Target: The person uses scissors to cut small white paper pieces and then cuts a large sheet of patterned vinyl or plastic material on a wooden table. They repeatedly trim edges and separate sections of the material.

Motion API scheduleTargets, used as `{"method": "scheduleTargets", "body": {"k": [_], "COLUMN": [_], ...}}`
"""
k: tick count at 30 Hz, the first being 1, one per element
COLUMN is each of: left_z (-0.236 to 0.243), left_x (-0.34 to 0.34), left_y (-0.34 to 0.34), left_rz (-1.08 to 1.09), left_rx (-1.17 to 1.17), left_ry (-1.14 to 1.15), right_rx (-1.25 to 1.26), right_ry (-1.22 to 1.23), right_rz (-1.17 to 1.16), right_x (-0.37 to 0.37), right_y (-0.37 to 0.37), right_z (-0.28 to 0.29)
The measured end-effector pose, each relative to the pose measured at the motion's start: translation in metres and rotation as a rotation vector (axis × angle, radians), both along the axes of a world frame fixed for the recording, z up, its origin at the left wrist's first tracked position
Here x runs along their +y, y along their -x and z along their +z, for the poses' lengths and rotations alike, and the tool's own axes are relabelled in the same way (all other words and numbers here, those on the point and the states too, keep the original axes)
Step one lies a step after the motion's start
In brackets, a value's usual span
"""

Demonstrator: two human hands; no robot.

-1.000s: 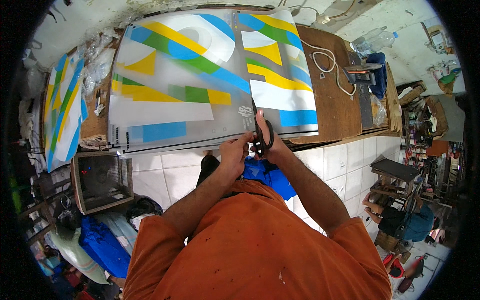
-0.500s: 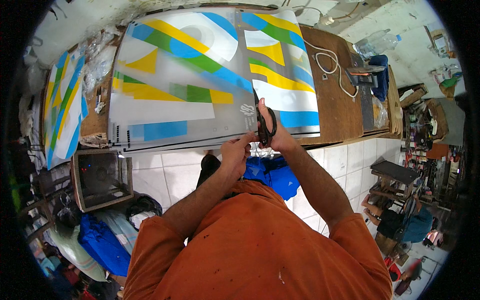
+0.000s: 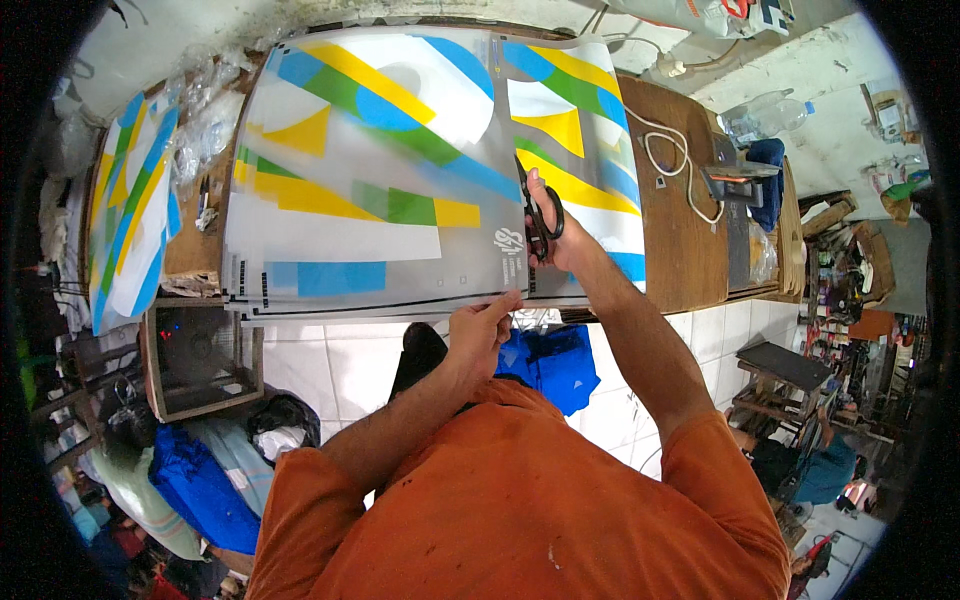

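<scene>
Large translucent plastic sheets (image 3: 340, 225) printed in yellow, green, blue and white lie stacked on a wooden table. My right hand (image 3: 560, 240) is closed around the handles of black scissors (image 3: 545, 220), thumb uppermost. The blades point away from me along a grey strip between two printed panels, partly under or against the film. At the near edge, my left hand (image 3: 480, 332) pinches the corner of the top sheet, left of the scissors. A second printed panel (image 3: 590, 215) lies to the right of the blades.
A white cable (image 3: 685, 165) curls over the table's right part, near a dark metal device (image 3: 740, 180) and plastic bottles (image 3: 765, 118). Another printed sheet (image 3: 130, 215) hangs at the left. Below stand a mesh-fronted box (image 3: 205, 360) and blue bundles (image 3: 550, 365). A person (image 3: 825, 460) sits far right.
The scissors in my right hand have moved away from me along the grey strip. My left hand stays at the near edge, and the gap between my hands has widened.
</scene>
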State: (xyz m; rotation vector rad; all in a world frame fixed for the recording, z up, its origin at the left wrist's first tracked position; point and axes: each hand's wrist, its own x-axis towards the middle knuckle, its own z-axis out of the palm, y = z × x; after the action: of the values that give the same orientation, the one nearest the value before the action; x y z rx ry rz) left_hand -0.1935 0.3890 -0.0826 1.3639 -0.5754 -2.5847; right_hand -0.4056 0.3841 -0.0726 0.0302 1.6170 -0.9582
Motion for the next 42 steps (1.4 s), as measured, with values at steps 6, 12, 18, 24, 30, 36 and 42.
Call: {"method": "scheduleTargets", "body": {"k": [6, 12, 18, 24, 30, 36, 42], "left_z": [0.017, 0.029, 0.037, 0.044, 0.048, 0.056, 0.055], "left_x": [-0.004, -0.014, -0.018, -0.019, -0.023, -0.027, -0.034], "left_y": [-0.002, -0.007, -0.009, -0.008, -0.01, -0.012, -0.014], "left_rz": [0.028, -0.015, -0.046, -0.051, -0.118, -0.161, -0.202], "left_rx": [0.039, 0.039, 0.05, 0.083, 0.075, 0.026, 0.024], "left_ry": [-0.044, -0.122, -0.143, -0.184, -0.14, -0.166, -0.204], "right_rx": [-0.029, -0.048, -0.049, -0.011, 0.035, 0.026, 0.029], "right_ry": [0.058, 0.096, 0.072, 0.096, 0.033, -0.014, 0.003], "right_rz": [-0.006, 0.016, -0.031, -0.072, -0.108, -0.069, -0.001], "right_x": [-0.046, -0.086, -0.119, -0.144, -0.166, -0.199, -0.238], "right_y": [0.03, 0.064, 0.087, 0.1, 0.117, 0.154, 0.196], "right_z": [-0.003, -0.01, -0.017, -0.014, -0.013, -0.025, -0.03]}}
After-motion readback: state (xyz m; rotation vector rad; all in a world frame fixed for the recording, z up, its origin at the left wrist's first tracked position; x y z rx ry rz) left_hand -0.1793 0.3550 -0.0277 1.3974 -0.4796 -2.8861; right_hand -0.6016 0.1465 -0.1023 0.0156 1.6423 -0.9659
